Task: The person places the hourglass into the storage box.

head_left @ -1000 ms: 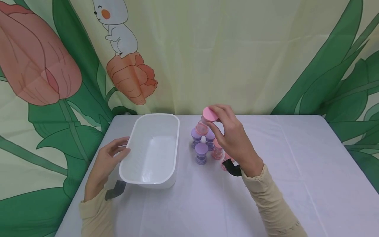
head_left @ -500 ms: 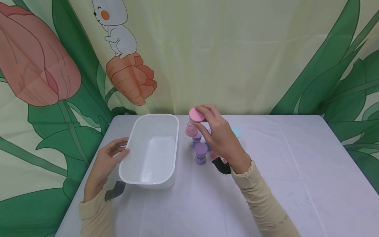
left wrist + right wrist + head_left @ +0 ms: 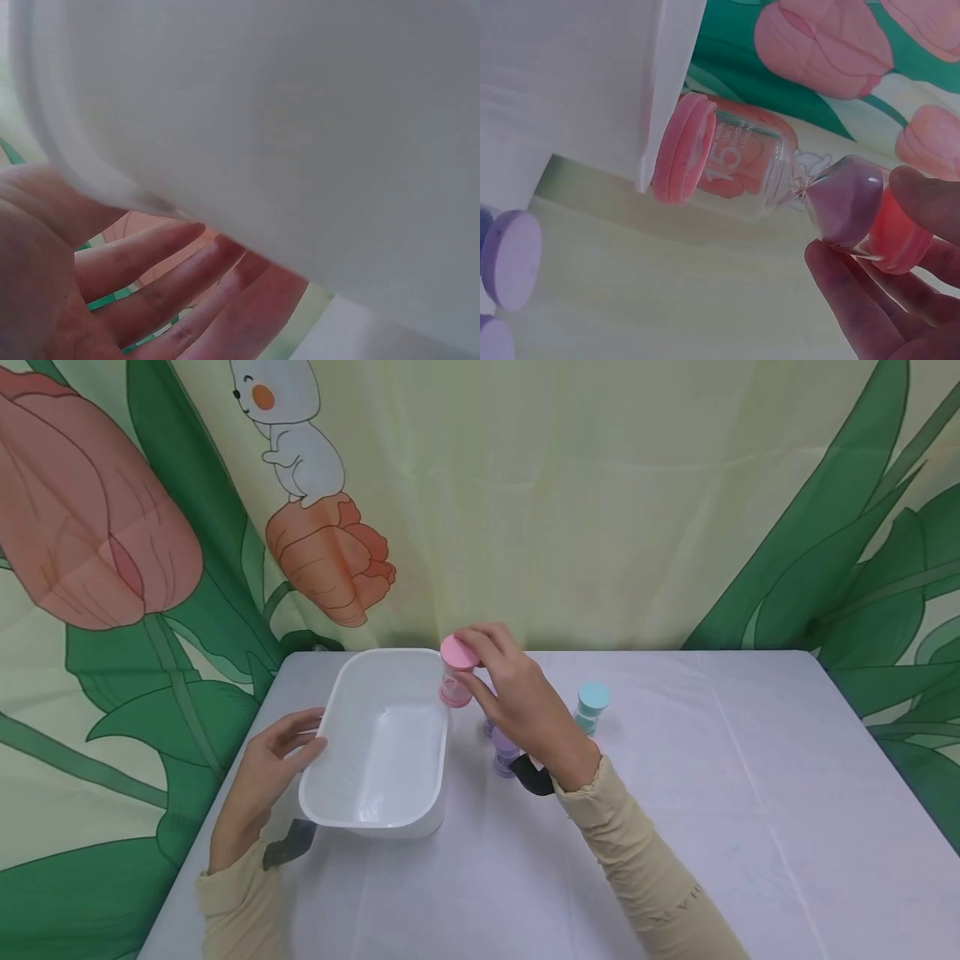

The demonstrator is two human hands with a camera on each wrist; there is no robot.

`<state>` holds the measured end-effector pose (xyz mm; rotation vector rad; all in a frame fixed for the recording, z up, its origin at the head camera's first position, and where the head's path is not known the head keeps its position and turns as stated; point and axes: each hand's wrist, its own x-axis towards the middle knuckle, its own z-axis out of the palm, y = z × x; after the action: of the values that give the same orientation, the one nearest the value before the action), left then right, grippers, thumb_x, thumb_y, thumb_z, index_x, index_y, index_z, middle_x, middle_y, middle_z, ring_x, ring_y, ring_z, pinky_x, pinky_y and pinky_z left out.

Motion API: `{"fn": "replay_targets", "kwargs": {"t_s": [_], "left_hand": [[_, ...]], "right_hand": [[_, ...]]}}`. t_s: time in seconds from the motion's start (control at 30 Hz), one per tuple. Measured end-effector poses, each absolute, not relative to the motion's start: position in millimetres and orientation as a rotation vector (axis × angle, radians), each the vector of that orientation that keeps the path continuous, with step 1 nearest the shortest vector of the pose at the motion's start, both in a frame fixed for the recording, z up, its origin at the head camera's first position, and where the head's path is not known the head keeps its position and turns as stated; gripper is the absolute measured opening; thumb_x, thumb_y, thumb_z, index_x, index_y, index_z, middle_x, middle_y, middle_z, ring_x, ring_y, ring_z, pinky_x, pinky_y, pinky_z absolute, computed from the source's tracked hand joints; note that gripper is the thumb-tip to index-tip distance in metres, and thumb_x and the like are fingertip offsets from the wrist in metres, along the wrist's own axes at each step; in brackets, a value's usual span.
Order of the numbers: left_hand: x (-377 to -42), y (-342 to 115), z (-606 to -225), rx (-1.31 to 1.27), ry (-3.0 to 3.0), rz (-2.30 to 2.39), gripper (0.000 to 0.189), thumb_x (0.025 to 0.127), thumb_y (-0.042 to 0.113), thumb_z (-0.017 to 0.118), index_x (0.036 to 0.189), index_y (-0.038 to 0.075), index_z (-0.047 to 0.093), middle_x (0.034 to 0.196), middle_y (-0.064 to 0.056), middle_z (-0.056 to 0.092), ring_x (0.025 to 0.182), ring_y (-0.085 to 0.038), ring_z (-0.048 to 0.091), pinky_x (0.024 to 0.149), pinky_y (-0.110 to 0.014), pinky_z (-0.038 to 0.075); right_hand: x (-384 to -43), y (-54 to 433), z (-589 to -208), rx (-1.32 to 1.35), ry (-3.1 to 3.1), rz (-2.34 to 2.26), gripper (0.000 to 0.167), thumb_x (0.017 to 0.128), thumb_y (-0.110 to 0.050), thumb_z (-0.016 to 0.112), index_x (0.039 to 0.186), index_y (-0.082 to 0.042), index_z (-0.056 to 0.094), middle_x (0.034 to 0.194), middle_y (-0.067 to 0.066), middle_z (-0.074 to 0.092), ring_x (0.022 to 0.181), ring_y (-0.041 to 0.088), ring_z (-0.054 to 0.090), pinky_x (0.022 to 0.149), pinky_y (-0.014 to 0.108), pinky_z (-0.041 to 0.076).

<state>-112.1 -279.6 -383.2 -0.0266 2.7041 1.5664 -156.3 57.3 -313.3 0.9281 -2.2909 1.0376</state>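
Observation:
My right hand [image 3: 517,702] pinches a sand timer [image 3: 457,653] by one pink end cap, thumb on one side and fingers on the other. In the right wrist view the timer [image 3: 846,202] has clear glass marked 15 and purplish sand gathered by the held end. Its far cap is right at the rim of a white plastic bin [image 3: 375,821]. My left hand [image 3: 270,768] rests against the bin's left side, fingers extended along the outer wall in the left wrist view. Purple-capped sand timers [image 3: 505,743] stand under my right forearm, partly hidden by it.
A teal-capped sand timer [image 3: 592,700] stands to the right of my right wrist. The bin sits on a white tablecloth [image 3: 712,827], and a printed curtain [image 3: 600,510] hangs along the table's back edge.
My right hand has carried the pink sand timer leftward from above the purple ones to the bin's right rim. The teal timer has come into view. My left hand stays at the bin.

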Motion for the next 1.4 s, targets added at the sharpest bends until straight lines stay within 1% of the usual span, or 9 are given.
{"fn": "replay_targets", "kwargs": {"t_s": [0.1, 0.27, 0.33, 0.4, 0.57, 0.83, 1.1, 1.27, 1.4], "left_hand": [[-111.1, -279.6, -383.7, -0.04, 2.702, 1.561, 0.057, 0.096, 0.038, 0.064, 0.145, 0.013, 0.049, 0.14, -0.007, 0.055, 0.109, -0.001, 0.058, 0.089, -0.027, 0.051], [-110.8, -278.3, -384.8, -0.05, 2.685, 1.585, 0.059, 0.095, 0.04, 0.065, 0.146, 0.014, 0.049, 0.143, -0.008, 0.053, 0.11, -0.001, 0.058, 0.097, -0.044, 0.049], [-111.0, -277.7, -385.1, -0.049, 2.679, 1.596, 0.059, 0.095, 0.039, 0.065, 0.146, 0.013, 0.049, 0.143, -0.009, 0.053, 0.11, -0.001, 0.058, 0.098, -0.047, 0.048], [-111.3, -277.1, -385.1, -0.045, 2.681, 1.595, 0.059, 0.095, 0.039, 0.065, 0.146, 0.013, 0.049, 0.143, -0.009, 0.053, 0.109, -0.001, 0.058, 0.097, -0.045, 0.048], [-111.9, -276.2, -385.1, -0.045, 2.685, 1.587, 0.058, 0.095, 0.038, 0.065, 0.145, 0.013, 0.049, 0.141, -0.008, 0.054, 0.108, -0.001, 0.059, 0.092, -0.035, 0.051], [-112.5, -275.4, -384.6, -0.049, 2.691, 1.57, 0.059, 0.095, 0.039, 0.065, 0.146, 0.013, 0.049, 0.142, -0.01, 0.054, 0.108, 0.0, 0.059, 0.091, -0.033, 0.051], [-113.9, -276.5, -383.8, -0.026, 2.706, 1.566, 0.057, 0.096, 0.038, 0.065, 0.145, 0.013, 0.05, 0.141, -0.008, 0.054, 0.107, 0.0, 0.059, 0.086, -0.024, 0.052], [-112.1, -278.4, -383.4, -0.04, 2.71, 1.562, 0.058, 0.096, 0.037, 0.065, 0.146, 0.013, 0.049, 0.141, -0.009, 0.054, 0.107, 0.001, 0.059, 0.085, -0.022, 0.052], [-111.6, -279.2, -382.6, -0.055, 2.717, 1.536, 0.059, 0.096, 0.039, 0.065, 0.147, 0.014, 0.048, 0.143, -0.009, 0.053, 0.107, 0.002, 0.058, 0.087, -0.026, 0.052]], "right_hand": [[-159.3, 51.0, -313.4, 0.955, -2.276, 1.029, 0.042, 0.093, -0.007, 0.068, 0.132, 0.002, 0.055, 0.126, 0.012, 0.055, 0.11, 0.019, 0.062, 0.099, 0.027, 0.051], [-164.3, 41.1, -314.5, 0.975, -2.282, 1.011, 0.04, 0.093, -0.008, 0.069, 0.13, 0.001, 0.056, 0.125, 0.012, 0.055, 0.11, 0.019, 0.061, 0.1, 0.027, 0.05], [-165.5, 37.8, -314.6, 0.979, -2.296, 1.001, 0.04, 0.093, -0.009, 0.069, 0.13, 0.0, 0.056, 0.125, 0.012, 0.054, 0.11, 0.019, 0.06, 0.1, 0.026, 0.05], [-166.6, 34.8, -314.3, 0.987, -2.308, 0.998, 0.039, 0.094, -0.01, 0.069, 0.13, 0.0, 0.057, 0.125, 0.011, 0.054, 0.11, 0.019, 0.06, 0.1, 0.026, 0.05], [-169.9, 28.7, -311.1, 1.008, -2.324, 0.991, 0.04, 0.095, -0.013, 0.068, 0.131, -0.001, 0.056, 0.125, 0.011, 0.055, 0.11, 0.018, 0.06, 0.099, 0.026, 0.05], [-178.2, 15.3, -304.3, 1.051, -2.342, 0.982, 0.037, 0.096, -0.013, 0.066, 0.13, -0.001, 0.057, 0.123, 0.009, 0.056, 0.109, 0.016, 0.059, 0.099, 0.022, 0.048], [-184.9, 2.3, -301.9, 1.066, -2.386, 0.96, 0.037, 0.095, -0.01, 0.066, 0.13, -0.001, 0.056, 0.123, 0.009, 0.056, 0.109, 0.017, 0.06, 0.098, 0.021, 0.049], [-191.6, -7.5, -304.4, 1.086, -2.43, 0.942, 0.04, 0.096, -0.012, 0.065, 0.133, -0.002, 0.054, 0.125, 0.009, 0.055, 0.111, 0.017, 0.06, 0.098, 0.021, 0.049], [-196.1, -13.8, -306.8, 1.08, -2.469, 0.96, 0.04, 0.098, -0.015, 0.063, 0.134, -0.002, 0.052, 0.126, 0.009, 0.054, 0.111, 0.016, 0.059, 0.098, 0.022, 0.049]]}}
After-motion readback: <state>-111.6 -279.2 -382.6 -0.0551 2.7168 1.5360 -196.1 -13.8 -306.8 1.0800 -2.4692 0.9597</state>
